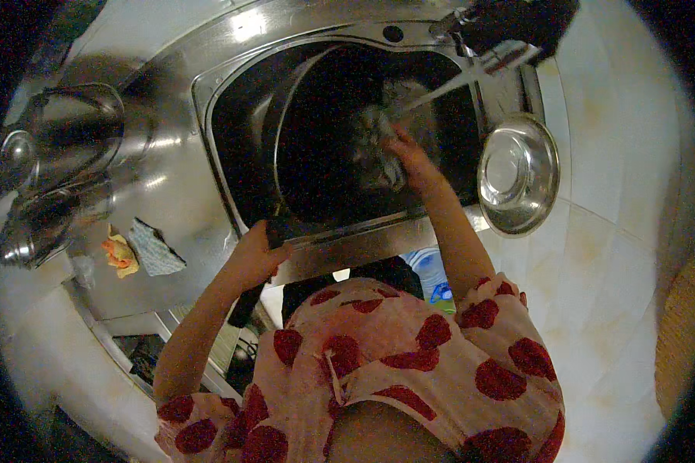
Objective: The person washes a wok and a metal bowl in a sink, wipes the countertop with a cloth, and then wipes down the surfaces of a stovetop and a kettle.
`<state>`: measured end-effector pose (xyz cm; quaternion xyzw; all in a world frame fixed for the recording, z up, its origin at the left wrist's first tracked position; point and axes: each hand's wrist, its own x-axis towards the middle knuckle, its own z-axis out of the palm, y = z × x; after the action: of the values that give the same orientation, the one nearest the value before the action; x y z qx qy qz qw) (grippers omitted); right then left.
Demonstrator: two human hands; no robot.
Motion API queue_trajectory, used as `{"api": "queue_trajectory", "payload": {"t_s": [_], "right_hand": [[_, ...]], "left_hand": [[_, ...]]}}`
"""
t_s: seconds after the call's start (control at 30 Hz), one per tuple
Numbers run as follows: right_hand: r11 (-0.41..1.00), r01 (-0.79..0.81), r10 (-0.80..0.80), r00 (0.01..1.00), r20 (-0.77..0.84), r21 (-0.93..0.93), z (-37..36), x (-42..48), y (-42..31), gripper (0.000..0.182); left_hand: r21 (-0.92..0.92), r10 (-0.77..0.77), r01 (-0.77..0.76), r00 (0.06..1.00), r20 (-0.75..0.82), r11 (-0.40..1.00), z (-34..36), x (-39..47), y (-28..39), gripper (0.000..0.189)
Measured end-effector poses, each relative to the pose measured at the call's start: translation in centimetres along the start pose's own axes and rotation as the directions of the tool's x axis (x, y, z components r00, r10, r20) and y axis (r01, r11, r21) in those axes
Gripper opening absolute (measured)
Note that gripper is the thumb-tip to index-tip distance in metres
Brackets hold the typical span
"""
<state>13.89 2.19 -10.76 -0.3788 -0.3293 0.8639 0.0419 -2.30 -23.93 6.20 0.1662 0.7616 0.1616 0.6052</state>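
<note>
My left hand point(258, 257) is closed around the black handle of a large dark pan point(324, 173), at the sink's near left edge. The round pan lies in the steel sink point(208, 173), and its curved rim shows as a bright line. My right hand point(414, 159) reaches into the pan, fingers at a blurred greyish patch point(382, 144); whether this is a scrubber, foam or splashing water I cannot tell. A stream of water point(440, 95) runs down from the upper right towards my right fingers. The pan's inside is dark and noisy.
A steel bowl point(518, 173) stands at the sink's right edge. A pale blue sponge cloth point(155, 247) and a yellow-orange cloth point(120, 252) lie on the left drainboard, near shiny metal vessels point(75, 133). The dark tap point(498, 35) is at upper right. Below is an open drawer point(168, 335).
</note>
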Motion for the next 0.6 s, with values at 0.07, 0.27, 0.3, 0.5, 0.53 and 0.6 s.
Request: {"api": "queue_trajectory", "payload": {"t_s": [0.07, 0.27, 0.3, 0.5, 0.53, 0.6], "right_hand": [[0.998, 0.06, -0.06, 0.992, -0.115, -0.001, 3.9, -1.4, -4.3, 0.049], [0.964, 0.267, -0.267, 0.954, -0.136, -0.02, 6.9, -1.7, -10.1, 0.044], [0.943, 0.324, -0.333, 0.924, -0.188, -0.074, 7.2, -1.8, -10.4, 0.043], [0.887, 0.442, -0.462, 0.856, -0.233, -0.136, 7.9, -2.9, -11.2, 0.05], [0.905, 0.4, -0.424, 0.871, -0.25, -0.142, 7.8, -3.1, -11.0, 0.051], [0.937, 0.314, -0.348, 0.891, -0.294, -0.155, 6.3, -3.0, -10.2, 0.053]], "left_hand": [[0.247, 0.224, -0.157, 0.935, -0.274, 0.956, 0.7, -1.7, -3.2, 0.034], [0.446, 0.341, -0.111, 0.809, -0.478, 0.888, 1.0, -4.8, -6.6, 0.036], [0.412, 0.326, -0.113, 0.806, -0.494, 0.904, 1.1, -5.2, -6.1, 0.036], [-0.155, 0.016, -0.059, 0.965, -0.262, 0.986, 0.6, -6.7, -1.7, 0.027], [-0.263, 0.009, -0.06, 0.981, -0.192, 0.963, 0.6, -6.2, -1.3, 0.026], [-0.465, 0.023, -0.039, 0.999, -0.04, 0.885, 0.6, -4.6, -0.8, 0.024]]}}
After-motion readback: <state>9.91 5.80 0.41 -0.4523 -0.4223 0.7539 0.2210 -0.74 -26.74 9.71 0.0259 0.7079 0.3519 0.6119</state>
